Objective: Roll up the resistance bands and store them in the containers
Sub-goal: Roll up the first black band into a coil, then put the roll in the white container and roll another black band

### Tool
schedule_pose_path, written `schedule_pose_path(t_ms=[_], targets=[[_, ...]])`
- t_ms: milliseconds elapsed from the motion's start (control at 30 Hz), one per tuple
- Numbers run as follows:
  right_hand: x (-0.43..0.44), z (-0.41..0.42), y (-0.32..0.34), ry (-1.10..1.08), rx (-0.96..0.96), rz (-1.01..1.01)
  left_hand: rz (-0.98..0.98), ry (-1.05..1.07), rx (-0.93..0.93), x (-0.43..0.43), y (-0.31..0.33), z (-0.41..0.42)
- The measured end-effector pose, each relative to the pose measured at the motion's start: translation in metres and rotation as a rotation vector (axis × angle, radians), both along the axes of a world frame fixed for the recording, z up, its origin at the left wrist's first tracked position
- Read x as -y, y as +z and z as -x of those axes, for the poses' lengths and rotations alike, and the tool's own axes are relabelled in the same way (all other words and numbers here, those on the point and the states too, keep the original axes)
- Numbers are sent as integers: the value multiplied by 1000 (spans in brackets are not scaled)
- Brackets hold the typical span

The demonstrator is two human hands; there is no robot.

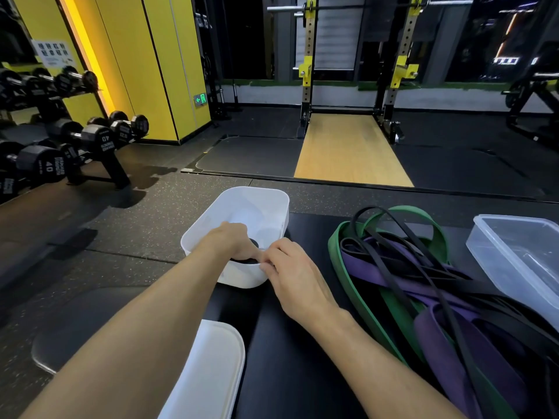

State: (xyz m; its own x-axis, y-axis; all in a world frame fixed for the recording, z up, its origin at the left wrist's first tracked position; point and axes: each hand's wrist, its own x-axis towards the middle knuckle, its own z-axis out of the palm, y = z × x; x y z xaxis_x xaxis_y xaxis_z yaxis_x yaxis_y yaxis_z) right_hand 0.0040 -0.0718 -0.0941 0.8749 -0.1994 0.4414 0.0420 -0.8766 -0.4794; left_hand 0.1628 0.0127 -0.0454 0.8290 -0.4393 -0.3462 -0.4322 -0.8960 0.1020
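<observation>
Two hands hold the rolled black band [246, 261] inside the white container [243, 279], left hand [231, 240] gripping, right hand [292, 275] pinching, so it cannot uncoil.

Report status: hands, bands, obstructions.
Left hand grips black roll inside white tub. Right hand at near rim, grip unclear. Loose bands piled right. Nothing in the way.

Left side of the frame, a dumbbell [48, 166] shows 40 on its end, and the dumbbell behind it [102, 140] reads 40 too. There's a green exit sign [200, 99] on the yellow wall, arrow pointing left. The poster [53, 52] at upper left is too blurred to read.
</observation>
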Motion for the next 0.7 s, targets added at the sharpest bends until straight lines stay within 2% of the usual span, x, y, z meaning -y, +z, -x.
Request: schedule_pose_path(t_ms=[233,367,467,700], targets=[[-1,-1,5,9,-19,-19,-43,-6,-45,-7,-2,-2],[0,1,2,17,-19,-17,-57,-17,-131,-11,3,-4],[-2,4,3,23,-22,-33,61,-19,-144,-18,-1,-11],[-6,22,7,-30,-105,-61,393,-86,75,-33,2,1]])
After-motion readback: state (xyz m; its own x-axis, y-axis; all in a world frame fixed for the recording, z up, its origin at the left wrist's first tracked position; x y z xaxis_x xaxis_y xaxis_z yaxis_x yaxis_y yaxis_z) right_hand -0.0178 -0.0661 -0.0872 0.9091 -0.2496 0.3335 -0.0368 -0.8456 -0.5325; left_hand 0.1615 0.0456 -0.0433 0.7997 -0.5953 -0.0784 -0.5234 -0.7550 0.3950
